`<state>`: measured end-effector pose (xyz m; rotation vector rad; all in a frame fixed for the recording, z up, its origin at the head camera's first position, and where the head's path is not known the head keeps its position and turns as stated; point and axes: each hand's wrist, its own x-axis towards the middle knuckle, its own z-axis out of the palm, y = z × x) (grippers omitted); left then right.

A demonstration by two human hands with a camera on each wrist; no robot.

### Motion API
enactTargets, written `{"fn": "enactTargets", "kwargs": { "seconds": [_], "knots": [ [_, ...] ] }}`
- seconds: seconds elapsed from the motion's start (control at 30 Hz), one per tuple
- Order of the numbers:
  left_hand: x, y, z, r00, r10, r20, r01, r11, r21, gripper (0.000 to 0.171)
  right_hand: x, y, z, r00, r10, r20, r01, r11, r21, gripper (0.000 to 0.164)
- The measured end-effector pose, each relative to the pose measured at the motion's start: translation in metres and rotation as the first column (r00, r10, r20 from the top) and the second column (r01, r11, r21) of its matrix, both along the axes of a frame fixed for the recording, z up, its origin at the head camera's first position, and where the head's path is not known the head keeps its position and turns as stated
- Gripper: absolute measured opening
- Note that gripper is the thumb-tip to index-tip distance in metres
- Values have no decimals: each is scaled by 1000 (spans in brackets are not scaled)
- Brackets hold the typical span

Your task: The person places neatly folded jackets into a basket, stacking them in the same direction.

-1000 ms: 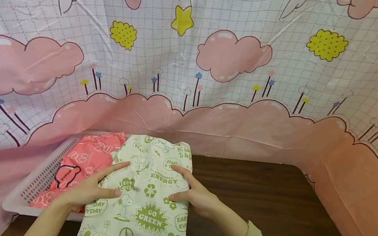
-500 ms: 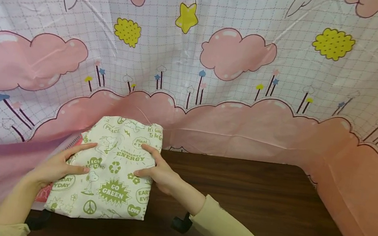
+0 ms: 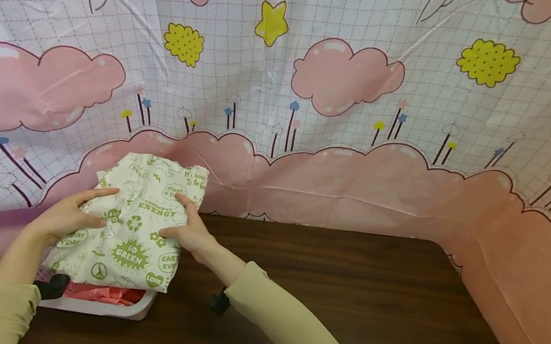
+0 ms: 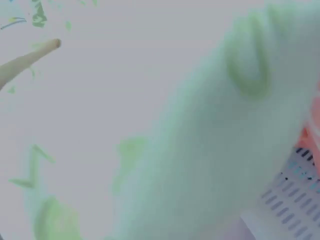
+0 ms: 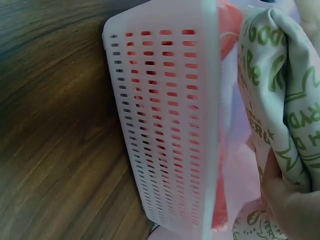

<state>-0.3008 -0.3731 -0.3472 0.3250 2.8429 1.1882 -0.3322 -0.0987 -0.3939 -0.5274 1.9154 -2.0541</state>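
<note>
A folded white garment (image 3: 142, 247) with green lettering and cartoon prints is held up over the white plastic basket (image 3: 134, 311) at the left of the table. My left hand (image 3: 60, 220) grips its left side, and my right hand (image 3: 195, 237) grips the right side. Both thumbs lie on the printed top face, and the fingers under the garment are hidden. Pink clothing (image 3: 103, 293) lies in the basket, mostly covered from above by the garment. The right wrist view shows the garment's layered folds above the basket's slotted wall (image 5: 165, 115). Blurred fabric (image 4: 200, 150) fills most of the left wrist view.
The dark wooden table (image 3: 341, 306) stretches right of the basket. A curtain (image 3: 330, 184) with pink clouds and yellow stars hangs behind the table and along its sides. Black wrist mounts (image 3: 52, 286) sit below both hands.
Both hands have carried the garment leftward and slightly away, from beside and partly over the basket to above it. It now covers most of the pink clothing that showed earlier.
</note>
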Motion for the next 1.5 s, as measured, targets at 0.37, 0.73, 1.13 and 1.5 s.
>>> {"fn": "enactTargets", "kwargs": {
  "seconds": [0.37,0.73,1.13,1.5],
  "knots": [
    [-16,-19,-21,996,83,24,-82,995,-50,77,-6,-46,-24,988,-145,-53,152,977,152,76],
    [-26,-31,-38,991,135,19,-134,990,-53,79,-3,-69,-23,979,-152,139,122,972,199,76],
    [-36,-42,-70,988,99,121,-99,995,-6,83,-6,-69,-23,949,-95,302,47,986,162,79],
    [-32,-57,-85,970,60,236,-72,996,45,87,1,-87,-31,928,-198,316,117,959,257,77]
  ]
}}
